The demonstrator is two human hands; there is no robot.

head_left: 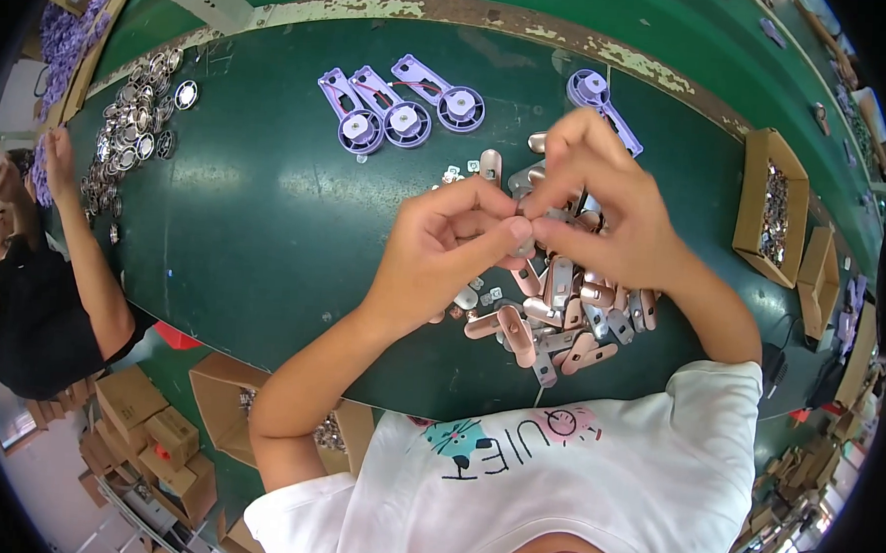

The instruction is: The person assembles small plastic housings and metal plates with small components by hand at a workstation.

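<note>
My left hand [443,244] and my right hand [612,210] meet over the middle of the green workbench [265,227]. Their thumbs and fingers pinch a small greyish piece [526,247] between them; the fingertips mostly cover it, so its exact kind does not show. Beneath and beside the hands lies a heap of shiny rose-gold oval covers [515,332], several with a small hole. Small white square pieces [490,295] lie scattered by the heap's left edge. Beyond the right hand rests one purple fan housing [621,128], with a round end and a long handle.
Three more purple fan housings [404,122] with red wires lie at the far side. Round chrome rings [135,125] are heaped at the left. A cardboard box [757,213] of small parts stands at the right. Another person [46,296] in black works at the left.
</note>
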